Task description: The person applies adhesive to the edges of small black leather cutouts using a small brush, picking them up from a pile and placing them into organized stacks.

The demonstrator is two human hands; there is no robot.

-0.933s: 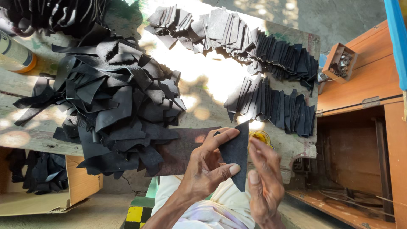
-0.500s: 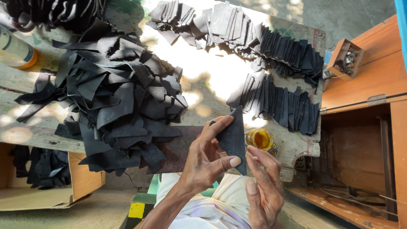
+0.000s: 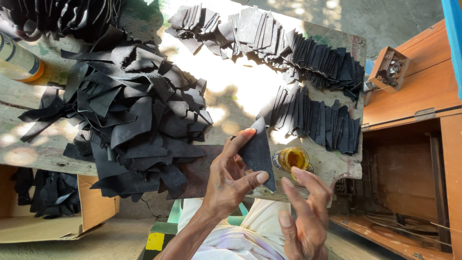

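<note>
Right hand (image 3: 303, 216) is lowest in frame, fingers spread and loosely curled, holding nothing, just below and to the right of the leather piece. Left hand (image 3: 231, 178) grips a black, roughly triangular leather piece (image 3: 257, 151): thumb pressed on its lower edge, index finger along its upper left edge, piece held up over the near edge of the table. Light-coloured clothing over the person's lap (image 3: 240, 236) shows under both hands.

Just right of the held piece, a small open jar of amber liquid (image 3: 292, 158) sits on the wooden table (image 3: 231, 96), near its front edge. Left of the left hand, a big loose heap of black leather scraps (image 3: 130, 120) covers much of the table. Beyond the jar, a short row of cut black pieces (image 3: 313, 118) stands overlapping on edge. Further back, a longer row of similar cut pieces (image 3: 279, 43) runs along the far edge.

Far left: a yellow-capped cylinder bottle (image 3: 19, 60) lying on the table. Below the table at left, a cardboard box (image 3: 53, 212) with more black scraps. At right, a brown wooden cabinet (image 3: 414, 96) with a small box of metal bits (image 3: 391, 70) on top.
</note>
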